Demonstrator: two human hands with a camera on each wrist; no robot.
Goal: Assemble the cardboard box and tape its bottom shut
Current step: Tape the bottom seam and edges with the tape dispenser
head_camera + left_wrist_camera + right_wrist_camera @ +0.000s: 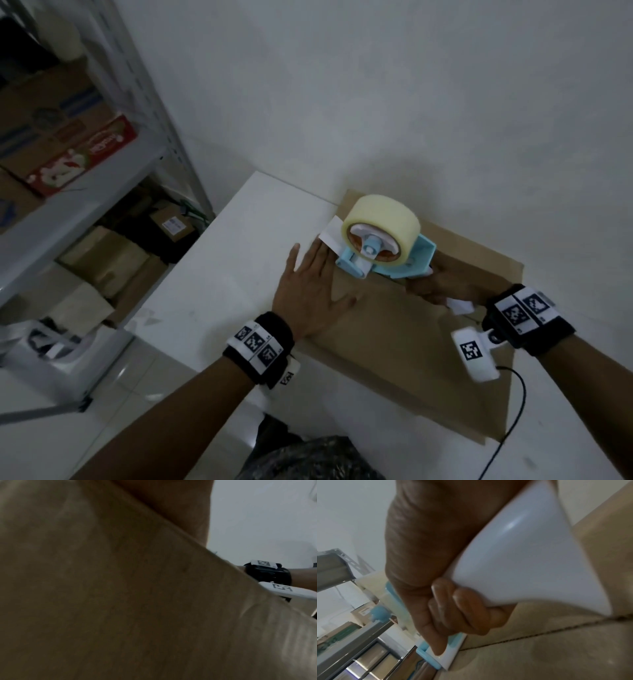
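A brown cardboard box lies on a white table, its flap seam facing up. My left hand lies flat with straight fingers on the box's left end. My right hand grips the white handle of a light-blue tape dispenser, which carries a roll of pale tape and stands on the box near its far left end. In the left wrist view the cardboard fills most of the frame, and my right wristband shows beyond it.
A grey metal shelf rack holding several cardboard boxes stands left of the table. A white wall runs right behind the table. A black cable hangs from my right wrist camera over the box's near corner.
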